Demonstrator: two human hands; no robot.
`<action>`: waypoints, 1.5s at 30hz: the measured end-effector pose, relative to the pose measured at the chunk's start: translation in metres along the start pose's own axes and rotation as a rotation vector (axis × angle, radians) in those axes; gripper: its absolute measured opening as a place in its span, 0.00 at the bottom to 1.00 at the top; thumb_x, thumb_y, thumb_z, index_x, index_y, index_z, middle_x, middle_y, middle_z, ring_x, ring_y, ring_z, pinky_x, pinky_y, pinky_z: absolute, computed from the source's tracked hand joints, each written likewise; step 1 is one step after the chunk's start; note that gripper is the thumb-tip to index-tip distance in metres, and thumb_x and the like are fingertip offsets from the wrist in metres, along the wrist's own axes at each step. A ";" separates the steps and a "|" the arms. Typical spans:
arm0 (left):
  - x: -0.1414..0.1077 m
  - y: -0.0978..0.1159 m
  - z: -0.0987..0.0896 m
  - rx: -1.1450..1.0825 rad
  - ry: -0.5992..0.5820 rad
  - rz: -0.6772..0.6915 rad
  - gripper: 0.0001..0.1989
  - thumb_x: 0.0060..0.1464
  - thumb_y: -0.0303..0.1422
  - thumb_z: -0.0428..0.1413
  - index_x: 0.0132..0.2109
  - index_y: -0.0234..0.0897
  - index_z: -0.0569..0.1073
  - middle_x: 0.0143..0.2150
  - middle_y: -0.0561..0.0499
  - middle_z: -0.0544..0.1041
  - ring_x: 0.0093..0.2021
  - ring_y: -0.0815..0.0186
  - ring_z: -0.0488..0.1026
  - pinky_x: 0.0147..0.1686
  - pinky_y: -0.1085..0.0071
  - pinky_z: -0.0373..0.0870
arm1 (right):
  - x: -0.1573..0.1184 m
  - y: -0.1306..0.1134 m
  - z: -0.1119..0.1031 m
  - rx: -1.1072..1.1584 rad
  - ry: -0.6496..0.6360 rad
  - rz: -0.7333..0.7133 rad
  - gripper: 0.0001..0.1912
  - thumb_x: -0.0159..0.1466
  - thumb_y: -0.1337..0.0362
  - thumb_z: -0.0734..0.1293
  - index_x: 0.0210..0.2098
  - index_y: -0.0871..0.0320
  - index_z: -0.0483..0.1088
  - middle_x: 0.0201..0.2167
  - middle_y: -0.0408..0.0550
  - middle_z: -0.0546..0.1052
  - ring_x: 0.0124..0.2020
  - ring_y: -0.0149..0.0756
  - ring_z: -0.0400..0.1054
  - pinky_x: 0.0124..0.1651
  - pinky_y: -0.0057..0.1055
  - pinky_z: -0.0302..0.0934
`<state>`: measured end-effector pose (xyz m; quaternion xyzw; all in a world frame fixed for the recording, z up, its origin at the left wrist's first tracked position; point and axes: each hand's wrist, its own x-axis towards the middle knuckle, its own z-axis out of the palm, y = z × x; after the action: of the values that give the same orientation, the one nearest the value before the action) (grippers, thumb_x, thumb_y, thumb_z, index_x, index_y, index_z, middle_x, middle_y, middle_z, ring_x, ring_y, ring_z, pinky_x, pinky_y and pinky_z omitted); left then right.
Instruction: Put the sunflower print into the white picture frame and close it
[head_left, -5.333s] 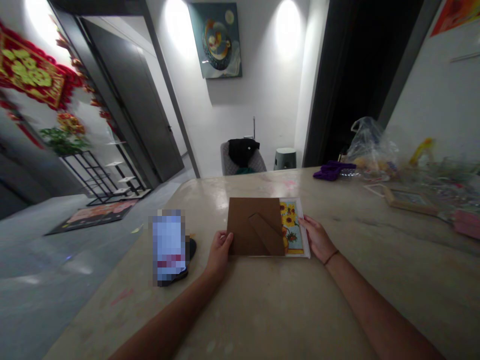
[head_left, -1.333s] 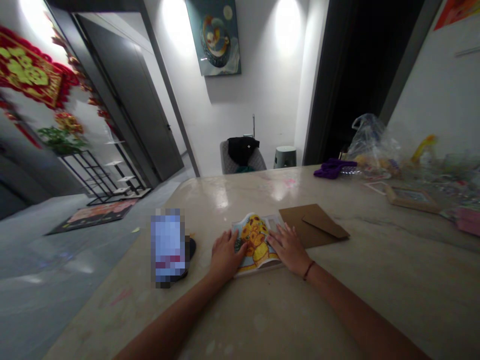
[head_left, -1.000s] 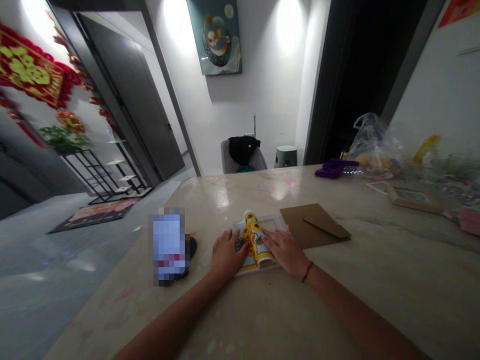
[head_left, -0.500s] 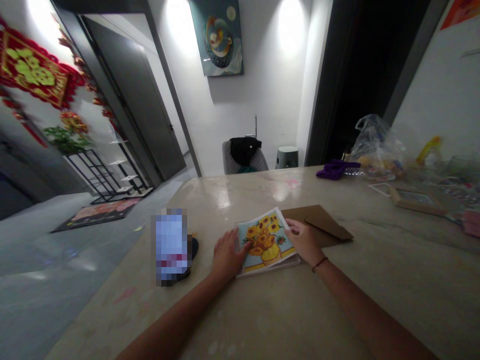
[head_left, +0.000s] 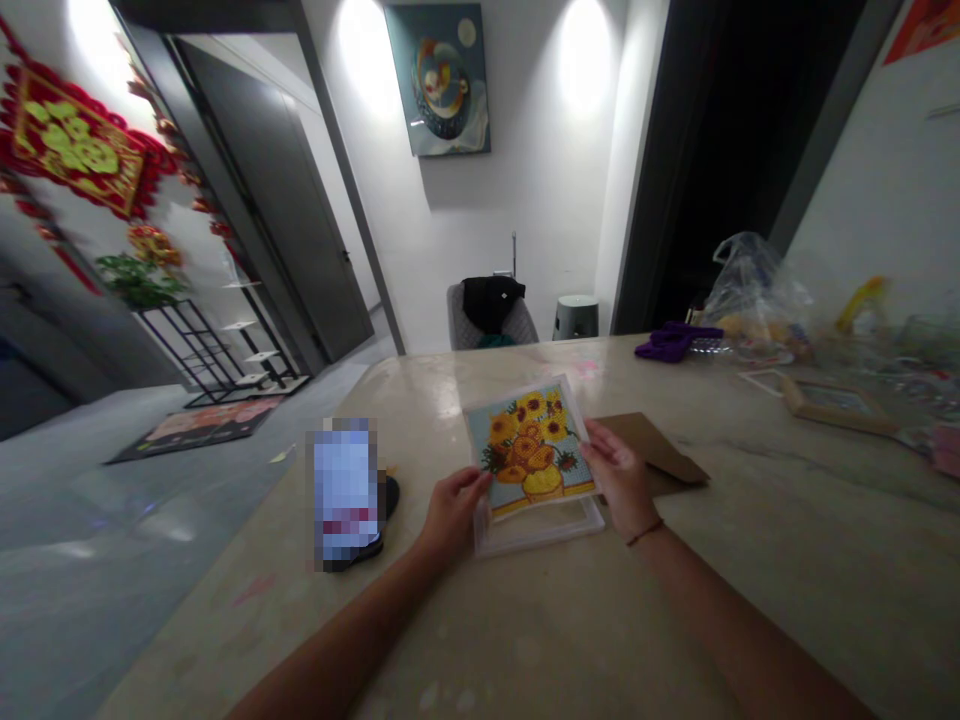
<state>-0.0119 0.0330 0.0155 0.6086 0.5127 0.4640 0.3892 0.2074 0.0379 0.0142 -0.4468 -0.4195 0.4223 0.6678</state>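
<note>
The sunflower picture (head_left: 531,450) sat lifted and tilted, shifted far across a clear plastic frame (head_left: 537,528), whose near part lay bare, near the middle of the stone table (head_left: 750,570). The left hand (head_left: 452,515) pinched the picture's left edge, its fingers (head_left: 474,486) close together. The right hand (head_left: 619,475) gripped the right edge, fingers (head_left: 596,438) slightly spread, though the thumb seemed hard to make out. A brown kraft envelope (head_left: 664,452) lay just right of the right hand.

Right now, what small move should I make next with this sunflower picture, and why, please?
Probably slide the sunflower picture toward you, held by your left hand and right hand, because the near part of the clear plastic frame lies uncovered and the picture looks out of line with it.
</note>
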 end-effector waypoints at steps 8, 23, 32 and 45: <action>-0.003 0.011 -0.001 0.120 0.147 0.032 0.16 0.48 0.43 0.51 0.32 0.34 0.76 0.31 0.50 0.79 0.34 0.62 0.74 0.34 0.71 0.69 | -0.018 -0.005 0.003 -0.947 -0.054 -0.709 0.23 0.61 0.65 0.57 0.56 0.59 0.60 0.56 0.55 0.64 0.57 0.44 0.56 0.57 0.45 0.51; -0.012 0.011 0.006 0.219 0.107 0.225 0.13 0.48 0.42 0.54 0.33 0.37 0.74 0.30 0.52 0.78 0.34 0.64 0.74 0.56 0.58 0.56 | -0.027 -0.012 0.006 -1.311 -0.119 -1.253 0.12 0.62 0.72 0.58 0.41 0.60 0.71 0.38 0.50 0.77 0.40 0.36 0.69 0.41 0.32 0.62; -0.015 0.012 -0.001 0.297 -0.010 0.259 0.16 0.52 0.42 0.48 0.44 0.41 0.73 0.47 0.50 0.75 0.53 0.59 0.65 0.59 0.55 0.46 | -0.029 -0.019 0.008 -0.686 -0.068 -0.891 0.12 0.61 0.72 0.58 0.38 0.56 0.72 0.37 0.47 0.78 0.39 0.32 0.72 0.45 0.30 0.65; 0.000 0.005 -0.001 0.073 0.225 0.049 0.16 0.48 0.45 0.51 0.30 0.35 0.70 0.30 0.49 0.76 0.35 0.62 0.72 0.38 0.68 0.66 | -0.034 -0.005 0.032 -0.112 -0.105 0.046 0.18 0.45 0.52 0.70 0.26 0.62 0.72 0.24 0.51 0.77 0.26 0.39 0.72 0.31 0.33 0.66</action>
<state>-0.0117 0.0324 0.0201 0.5786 0.5548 0.5197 0.2955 0.1684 0.0125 0.0205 -0.4702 -0.4669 0.4362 0.6088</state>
